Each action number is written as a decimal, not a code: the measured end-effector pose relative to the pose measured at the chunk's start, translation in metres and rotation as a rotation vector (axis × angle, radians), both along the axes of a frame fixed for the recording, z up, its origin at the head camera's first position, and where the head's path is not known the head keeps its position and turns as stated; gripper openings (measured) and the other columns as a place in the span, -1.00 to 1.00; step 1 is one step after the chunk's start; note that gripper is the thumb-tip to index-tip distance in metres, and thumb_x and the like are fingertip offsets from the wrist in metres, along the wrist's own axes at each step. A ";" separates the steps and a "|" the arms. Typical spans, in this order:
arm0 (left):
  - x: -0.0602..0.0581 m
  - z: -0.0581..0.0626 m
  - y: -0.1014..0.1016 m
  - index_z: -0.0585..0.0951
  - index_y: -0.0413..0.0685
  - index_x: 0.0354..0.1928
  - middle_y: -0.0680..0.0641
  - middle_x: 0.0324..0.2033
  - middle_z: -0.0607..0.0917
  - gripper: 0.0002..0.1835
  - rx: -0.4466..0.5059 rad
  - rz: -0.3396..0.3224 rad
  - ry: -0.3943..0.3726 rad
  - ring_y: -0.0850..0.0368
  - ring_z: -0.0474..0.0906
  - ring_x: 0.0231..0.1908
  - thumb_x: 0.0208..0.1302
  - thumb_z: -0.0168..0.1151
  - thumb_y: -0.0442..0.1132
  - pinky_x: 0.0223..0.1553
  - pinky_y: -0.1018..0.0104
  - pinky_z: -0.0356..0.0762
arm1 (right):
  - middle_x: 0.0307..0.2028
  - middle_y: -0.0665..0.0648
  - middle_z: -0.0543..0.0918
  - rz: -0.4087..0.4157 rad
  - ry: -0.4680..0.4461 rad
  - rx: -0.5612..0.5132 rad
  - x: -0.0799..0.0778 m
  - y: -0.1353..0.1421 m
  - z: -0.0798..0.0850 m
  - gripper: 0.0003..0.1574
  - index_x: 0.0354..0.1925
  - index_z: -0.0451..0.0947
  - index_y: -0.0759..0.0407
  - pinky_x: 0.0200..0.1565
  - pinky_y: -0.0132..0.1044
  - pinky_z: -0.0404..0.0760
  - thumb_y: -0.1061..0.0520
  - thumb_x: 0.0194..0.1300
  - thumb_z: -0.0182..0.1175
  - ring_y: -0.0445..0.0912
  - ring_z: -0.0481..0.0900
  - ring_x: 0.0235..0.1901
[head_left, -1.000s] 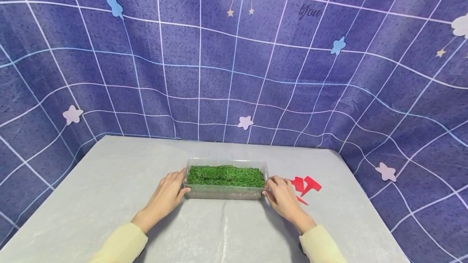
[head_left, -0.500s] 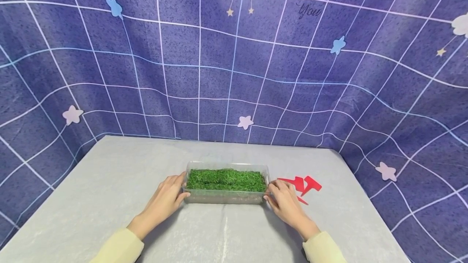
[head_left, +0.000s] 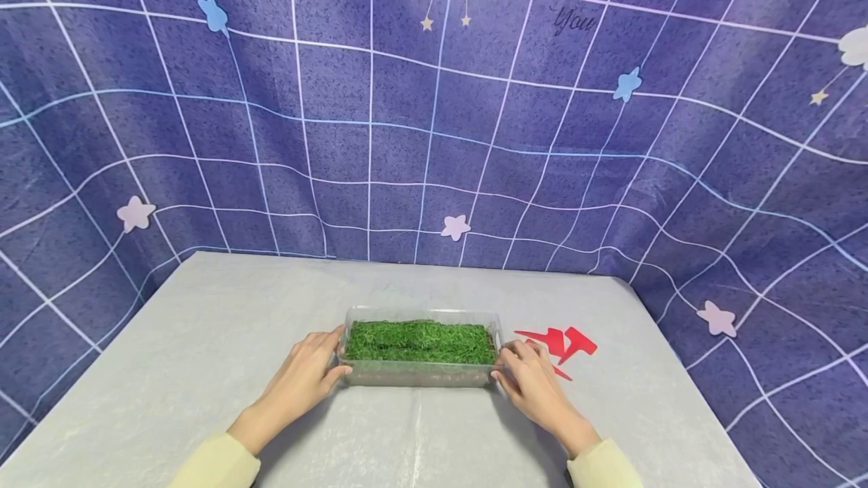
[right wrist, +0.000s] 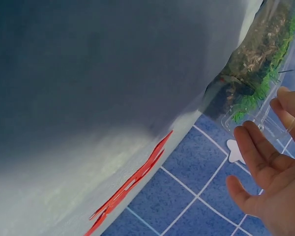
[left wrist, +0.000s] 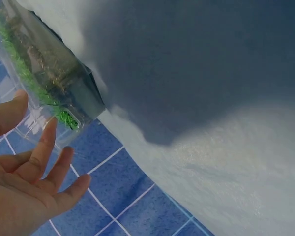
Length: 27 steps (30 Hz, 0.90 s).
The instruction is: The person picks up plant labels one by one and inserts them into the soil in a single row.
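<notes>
A clear plastic box [head_left: 420, 376] stands lengthwise on the table, filled with a mat of green grass [head_left: 420, 341]. Through its wall in the right wrist view, brown soil [right wrist: 260, 49] shows under the blades. My left hand [head_left: 301, 375] grips the box's left end, thumb at the front corner and fingers along the side. At the right end my right hand [head_left: 539, 386] holds the box the same way, its fingertips close to the handle cutout. Red T-shaped plant labels [head_left: 580, 343] lie flat just beyond my right hand, partly hidden by it.
The grey-white table [head_left: 224, 322] ends at a blue-purple curtain [head_left: 325, 141] with a white grid, which hangs behind it and along both sides.
Both hands have drawn the box a short way toward me across the table. More of the red plant labels now shows as my right hand has come nearer.
</notes>
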<state>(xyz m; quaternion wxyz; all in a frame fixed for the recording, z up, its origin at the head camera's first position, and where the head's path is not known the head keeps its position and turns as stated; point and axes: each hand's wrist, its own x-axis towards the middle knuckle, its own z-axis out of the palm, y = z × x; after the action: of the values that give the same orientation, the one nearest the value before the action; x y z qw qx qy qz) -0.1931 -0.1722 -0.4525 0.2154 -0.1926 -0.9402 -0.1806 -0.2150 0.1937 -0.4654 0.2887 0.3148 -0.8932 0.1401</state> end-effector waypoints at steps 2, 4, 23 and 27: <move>0.001 0.001 0.000 0.35 -0.38 0.16 -0.22 -0.16 0.64 -0.25 0.004 -0.003 0.000 -0.17 0.51 -0.02 -0.07 0.38 -0.14 0.03 -0.15 0.43 | -0.37 -0.06 0.56 0.004 -0.002 0.000 0.001 0.000 0.000 -0.79 -0.44 0.51 -0.04 -0.04 -0.06 0.37 0.12 -0.07 0.37 -0.12 0.55 -0.23; 0.002 0.001 0.000 0.35 -0.38 0.16 -0.17 -0.22 0.66 -0.24 0.006 -0.005 -0.006 -0.16 0.51 -0.03 -0.08 0.38 -0.14 0.03 -0.15 0.43 | -0.37 -0.06 0.55 0.009 -0.003 -0.001 0.002 0.001 0.001 -0.79 -0.44 0.52 -0.04 -0.04 -0.04 0.38 0.12 -0.07 0.37 -0.11 0.55 -0.24; 0.002 0.005 -0.003 0.35 -0.33 0.17 0.03 -0.36 0.68 -0.21 0.050 -0.024 -0.106 -0.03 0.56 -0.13 -0.11 0.40 -0.12 0.04 -0.10 0.45 | -0.33 -0.03 0.62 0.017 -0.024 -0.020 0.003 0.005 -0.001 -0.82 -0.45 0.55 -0.07 -0.07 -0.12 0.41 0.07 -0.07 0.37 -0.14 0.56 -0.24; 0.002 0.007 -0.005 0.36 -0.31 0.18 0.01 -0.34 0.69 -0.21 0.049 -0.024 -0.128 0.02 0.57 -0.18 -0.09 0.38 -0.04 0.02 -0.03 0.48 | -0.32 -0.01 0.64 0.032 -0.029 -0.033 0.002 0.007 0.001 -0.83 -0.42 0.57 -0.03 -0.06 -0.12 0.40 0.06 -0.05 0.36 -0.13 0.57 -0.24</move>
<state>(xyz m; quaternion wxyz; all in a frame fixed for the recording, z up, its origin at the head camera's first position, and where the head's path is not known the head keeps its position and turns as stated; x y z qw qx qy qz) -0.1916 -0.1769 -0.4460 0.1575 -0.1867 -0.9449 -0.2181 -0.2134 0.2005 -0.4645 0.2788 0.3221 -0.8897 0.1641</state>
